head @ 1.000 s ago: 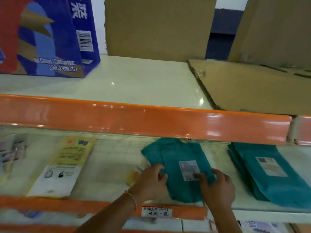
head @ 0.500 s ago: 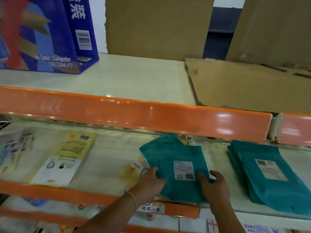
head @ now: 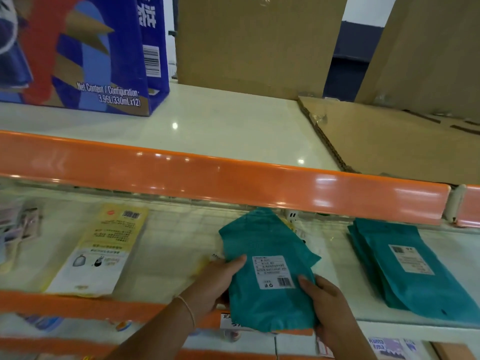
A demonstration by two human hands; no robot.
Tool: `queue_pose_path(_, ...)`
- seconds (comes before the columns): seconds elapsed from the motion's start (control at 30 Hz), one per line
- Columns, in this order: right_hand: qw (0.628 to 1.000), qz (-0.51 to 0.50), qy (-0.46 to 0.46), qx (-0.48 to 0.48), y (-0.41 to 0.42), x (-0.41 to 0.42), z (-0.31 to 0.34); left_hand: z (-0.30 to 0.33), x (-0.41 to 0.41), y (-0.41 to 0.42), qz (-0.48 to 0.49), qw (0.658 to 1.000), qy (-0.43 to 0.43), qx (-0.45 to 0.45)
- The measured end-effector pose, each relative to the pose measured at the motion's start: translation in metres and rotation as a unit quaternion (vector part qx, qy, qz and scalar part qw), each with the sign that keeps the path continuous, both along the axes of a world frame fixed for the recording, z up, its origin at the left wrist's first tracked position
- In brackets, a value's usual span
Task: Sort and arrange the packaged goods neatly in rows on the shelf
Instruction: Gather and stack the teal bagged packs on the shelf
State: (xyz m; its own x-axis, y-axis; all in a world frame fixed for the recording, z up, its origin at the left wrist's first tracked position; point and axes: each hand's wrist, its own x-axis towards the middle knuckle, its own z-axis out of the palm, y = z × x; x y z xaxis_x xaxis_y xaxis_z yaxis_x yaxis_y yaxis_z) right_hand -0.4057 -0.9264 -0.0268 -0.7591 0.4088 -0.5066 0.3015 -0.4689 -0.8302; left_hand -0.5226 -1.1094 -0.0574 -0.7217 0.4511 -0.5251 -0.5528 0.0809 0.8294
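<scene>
A stack of teal pouches (head: 262,302) with a white barcode label lies at the front of the middle shelf (head: 181,255), its near end over the orange front rail. My left hand (head: 218,279) grips its left edge, thumb on top. My right hand (head: 324,297) grips its right edge. A second stack of teal pouches (head: 405,271) lies flat to the right. A yellow and white pouch (head: 98,250) lies flat to the left. Part of another yellow pack (head: 205,261) shows under my left hand.
The orange rail (head: 233,183) of the upper shelf overhangs the back of the middle shelf. Above it stand a blue drinks carton (head: 85,53), cardboard boxes (head: 259,40) and a flat cardboard sheet (head: 389,141). Blurred packets (head: 18,229) lie at the far left. More goods show on the shelf below.
Both hands have drawn the teal stack toward me, so its near end now hangs over the front rail. My grip has tightened on both edges.
</scene>
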Motion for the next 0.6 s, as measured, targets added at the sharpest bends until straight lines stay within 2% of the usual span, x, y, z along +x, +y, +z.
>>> queue_pose_path(0.1,1.000,-0.020,0.015,-0.012,-0.009,0.005,-0.006,-0.005,0.002,-0.001,0.018,1.000,0.015,0.005)
queue_pose_path(0.23,0.989,-0.076,0.062,-0.107,-0.019,0.019,-0.012,-0.003,0.011,0.010,0.070,0.995,0.063,-0.019)
queue_pose_path(0.3,0.985,-0.106,0.055,-0.125,-0.021,0.028,-0.014,-0.001,0.016,0.019,0.080,0.995,0.061,-0.022)
queue_pose_path(0.4,0.989,-0.126,0.032,-0.075,-0.013,0.040,-0.014,-0.004,0.020,0.039,0.073,0.996,0.054,-0.025)
queue_pose_path(0.6,0.978,-0.202,0.046,0.011,0.047,0.060,-0.005,0.015,0.033,0.105,0.002,0.995,0.104,-0.005)
